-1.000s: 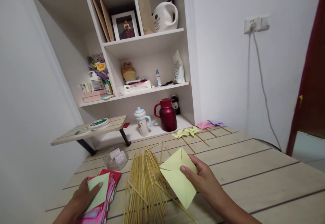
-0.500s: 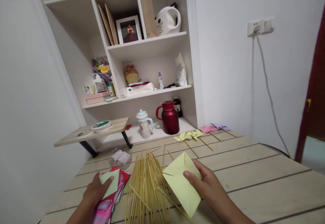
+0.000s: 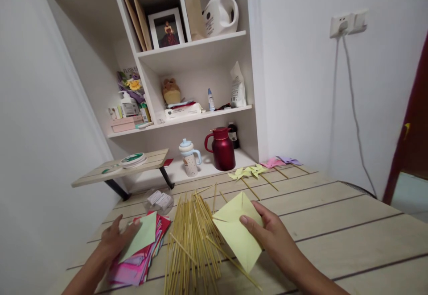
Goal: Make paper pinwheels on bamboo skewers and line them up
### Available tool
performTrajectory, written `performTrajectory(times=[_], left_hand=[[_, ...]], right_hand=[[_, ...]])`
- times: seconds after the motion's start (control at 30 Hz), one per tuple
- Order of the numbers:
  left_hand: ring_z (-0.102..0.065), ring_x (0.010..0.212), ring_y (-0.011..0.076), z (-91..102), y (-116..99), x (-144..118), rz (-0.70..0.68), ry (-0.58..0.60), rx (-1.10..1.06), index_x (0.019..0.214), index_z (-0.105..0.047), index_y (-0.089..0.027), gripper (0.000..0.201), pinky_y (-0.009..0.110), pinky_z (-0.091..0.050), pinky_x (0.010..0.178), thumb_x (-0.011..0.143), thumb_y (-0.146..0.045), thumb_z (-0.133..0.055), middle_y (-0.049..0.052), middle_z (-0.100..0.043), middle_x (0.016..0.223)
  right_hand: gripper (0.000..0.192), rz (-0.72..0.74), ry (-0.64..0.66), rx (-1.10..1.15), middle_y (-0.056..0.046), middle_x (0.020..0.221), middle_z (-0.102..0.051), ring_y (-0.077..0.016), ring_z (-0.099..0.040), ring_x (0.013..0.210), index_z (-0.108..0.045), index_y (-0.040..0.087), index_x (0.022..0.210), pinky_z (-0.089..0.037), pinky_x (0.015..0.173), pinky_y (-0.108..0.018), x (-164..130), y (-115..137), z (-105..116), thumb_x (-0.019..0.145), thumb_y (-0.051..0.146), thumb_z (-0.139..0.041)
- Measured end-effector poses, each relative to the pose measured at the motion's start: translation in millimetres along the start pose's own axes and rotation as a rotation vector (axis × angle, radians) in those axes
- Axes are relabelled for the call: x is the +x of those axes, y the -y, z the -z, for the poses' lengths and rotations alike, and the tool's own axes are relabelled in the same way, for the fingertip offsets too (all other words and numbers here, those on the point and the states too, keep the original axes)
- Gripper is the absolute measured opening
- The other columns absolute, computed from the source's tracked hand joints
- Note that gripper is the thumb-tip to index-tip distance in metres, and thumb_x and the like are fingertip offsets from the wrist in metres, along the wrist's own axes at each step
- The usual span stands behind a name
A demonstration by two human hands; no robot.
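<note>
so the right hand (image 3: 267,232) is pinching a folded pale yellow paper (image 3: 236,230) by its right edge, thumb on top and fingers under, so the sheet sits tilted with one corner hanging over the bamboo sticks (image 3: 192,241). probably held by the edge like that to keep the creased face in view. the left hand (image 3: 115,239) is spread open and flat, fingers on a light green sheet (image 3: 142,237) that tops the stack of coloured papers (image 3: 137,263), looks like it's pinning or sliding that top sheet, not gripping it. sticks are fanned out in a loose pile right between the two hands, touching the paper stack's side, so both hands can get at them. a small clear plastic bag (image 3: 159,200) sits just behind the stack. further back, finished pinwheels (image 3: 249,173) lie near the far edge of the wooden table (image 3: 334,223), well apart from the hands. loads of bare room on the right half of the table; the left is tight, the stack sits close to the wall side edge.
</note>
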State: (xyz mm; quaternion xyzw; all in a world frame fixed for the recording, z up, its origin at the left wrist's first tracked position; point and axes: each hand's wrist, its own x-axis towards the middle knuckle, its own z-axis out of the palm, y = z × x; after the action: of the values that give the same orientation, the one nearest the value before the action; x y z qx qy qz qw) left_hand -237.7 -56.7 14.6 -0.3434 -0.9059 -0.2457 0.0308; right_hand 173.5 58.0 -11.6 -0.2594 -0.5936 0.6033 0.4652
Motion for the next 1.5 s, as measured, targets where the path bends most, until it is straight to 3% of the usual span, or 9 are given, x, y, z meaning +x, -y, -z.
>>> performTrajectory(times=[0.07, 0.13, 0.2, 0.33, 0.63, 1.03, 1.3, 1.4, 1.5], left_hand=[[-0.037, 0.138, 0.0473, 8.9, -3.3, -10.8, -0.103, -0.031, 0.090, 0.145, -0.043, -0.011, 0.089, 0.064, -0.033, 0.104, 0.075, -0.064, -0.052, 0.028, -0.035, 0.153], [-0.024, 0.146, 0.0414, 15.6, -6.8, -23.5, -0.263, -0.022, 0.144, 0.146, -0.044, -0.024, 0.081, 0.063, -0.026, 0.110, 0.074, -0.059, -0.056, 0.015, -0.020, 0.163], [-0.023, 0.148, 0.0352, 20.0, -10.0, -35.2, -0.471, 0.035, 0.207, 0.142, -0.049, -0.032, 0.075, 0.056, -0.025, 0.113, 0.072, -0.056, -0.062, 0.009, -0.023, 0.164], [-0.022, 0.148, 0.0373, 19.5, -15.8, -48.1, -0.784, 0.189, 0.393, 0.141, -0.049, -0.038, 0.076, 0.056, -0.021, 0.115, 0.070, -0.055, -0.070, 0.009, -0.029, 0.161], [-0.033, 0.145, 0.0310, -7.7, -15.3, -48.1, -0.651, 0.264, 0.379, 0.149, -0.036, -0.032, 0.069, 0.050, -0.032, 0.111, 0.084, -0.041, -0.057, 0.010, -0.026, 0.162], [-0.040, 0.141, 0.0318, -8.3, -26.0, -52.5, -0.641, 0.249, 0.347, 0.147, -0.041, -0.028, 0.072, 0.053, -0.031, 0.111, 0.079, -0.042, -0.060, 0.013, -0.042, 0.154], [-0.034, 0.144, 0.0284, 21.1, -32.0, -30.3, -0.642, 0.033, 0.195, 0.137, -0.055, -0.036, 0.054, 0.051, -0.013, 0.118, 0.086, -0.049, -0.043, 0.003, -0.043, 0.155], [-0.031, 0.144, 0.0320, 35.0, -11.3, -11.9, -0.489, -0.093, 0.102, 0.146, -0.043, -0.021, 0.068, 0.052, -0.024, 0.115, 0.089, -0.053, -0.026, 0.013, -0.034, 0.158], [-0.023, 0.147, 0.0381, 35.1, 18.4, -7.7, -0.369, -0.099, 0.016, 0.149, -0.024, 0.002, 0.106, 0.050, -0.024, 0.117, 0.071, -0.067, -0.041, 0.029, -0.029, 0.154]], right_hand=[[0.041, 0.010, -0.003, -0.003, -0.008, 0.094, -0.072, -0.0244, -0.067, 0.080, -0.063, 0.017, 0.115, -0.053, 0.067, -0.034, 0.1, -0.1, 0.5, 0.085, 0.045, -0.065], [0.040, 0.008, -0.004, 0.003, -0.008, 0.092, -0.072, -0.0248, -0.067, 0.079, -0.065, 0.016, 0.113, -0.053, 0.067, -0.035, 0.4, -0.3, 0.6, 0.085, 0.045, -0.065], [0.040, 0.004, -0.009, 0.004, -0.009, 0.093, -0.073, -0.0251, -0.068, 0.079, -0.066, 0.016, 0.111, -0.054, 0.066, -0.035, 0.8, -0.5, -0.1, 0.083, 0.046, -0.066], [0.040, 0.003, -0.001, 0.004, -0.009, 0.095, -0.073, -0.0242, -0.068, 0.078, -0.066, 0.017, 0.110, -0.053, 0.065, -0.033, 1.9, -2.0, -1.4, 0.083, 0.046, -0.067], [0.037, 0.023, -0.013, -0.015, -0.010, 0.096, -0.074, -0.0244, -0.068, 0.079, -0.067, 0.017, 0.107, -0.053, 0.066, -0.033, 2.0, -0.5, -0.5, 0.084, 0.046, -0.066], [0.040, 0.014, -0.015, -0.023, -0.010, 0.097, -0.074, -0.0249, -0.069, 0.078, -0.066, 0.016, 0.110, -0.053, 0.063, -0.033, 4.4, -3.7, -1.4, 0.083, 0.046, -0.067], [0.038, 0.030, -0.003, -0.010, -0.009, 0.094, -0.074, -0.0238, -0.068, 0.077, -0.067, 0.016, 0.110, -0.052, 0.064, -0.032, 5.2, -4.8, 2.5, 0.085, 0.045, -0.065], [0.039, 0.029, -0.010, 0.006, -0.009, 0.093, -0.073, -0.0240, -0.068, 0.077, -0.066, 0.016, 0.111, -0.053, 0.064, -0.033, 4.3, -3.9, 2.8, 0.085, 0.045, -0.065], [0.042, 0.021, -0.005, 0.018, -0.009, 0.092, -0.073, -0.0237, -0.067, 0.076, -0.066, 0.016, 0.113, -0.052, 0.064, -0.032, 2.9, -2.5, 1.5, 0.084, 0.047, -0.066]])
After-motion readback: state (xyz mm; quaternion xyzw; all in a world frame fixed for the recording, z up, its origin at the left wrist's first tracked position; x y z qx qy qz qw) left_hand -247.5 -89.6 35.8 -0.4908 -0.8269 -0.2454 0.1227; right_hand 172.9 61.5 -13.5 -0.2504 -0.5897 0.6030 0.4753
